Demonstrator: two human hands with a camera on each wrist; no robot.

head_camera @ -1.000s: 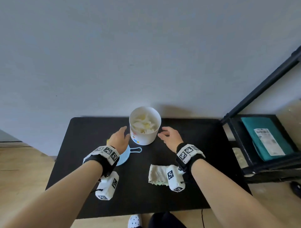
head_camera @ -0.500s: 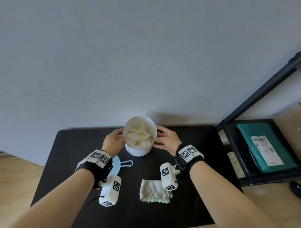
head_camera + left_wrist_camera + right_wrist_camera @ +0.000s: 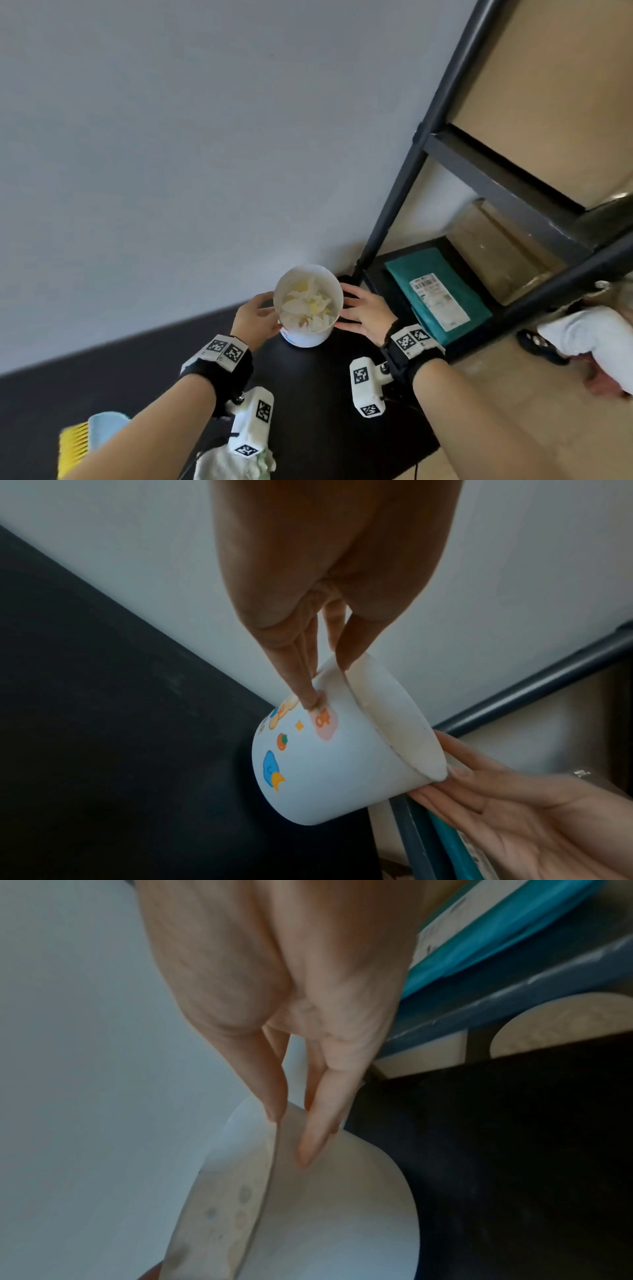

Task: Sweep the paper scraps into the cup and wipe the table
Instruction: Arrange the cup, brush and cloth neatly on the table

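Head view: your left hand (image 3: 255, 320) and right hand (image 3: 366, 317) clasp the white cup (image 3: 308, 306) from either side, fingers curved round its wall. The cup, filled with paper scraps (image 3: 306, 308), sits at the far right corner of the black table (image 3: 325, 404), near the wall. A crumpled cloth (image 3: 236, 464) lies at the near edge; a yellow-bristled brush (image 3: 73, 445) with a pale blue dustpan (image 3: 108, 426) lies at the left. A black shelf (image 3: 507, 192) beside the table holds a teal parcel (image 3: 442, 298).

Left wrist view: your fingertips (image 3: 310, 700) press the cup's printed side, thumb on the rim.

Right wrist view: your fingers (image 3: 318, 1131) lie along the cup's wall, thumb at the rim.
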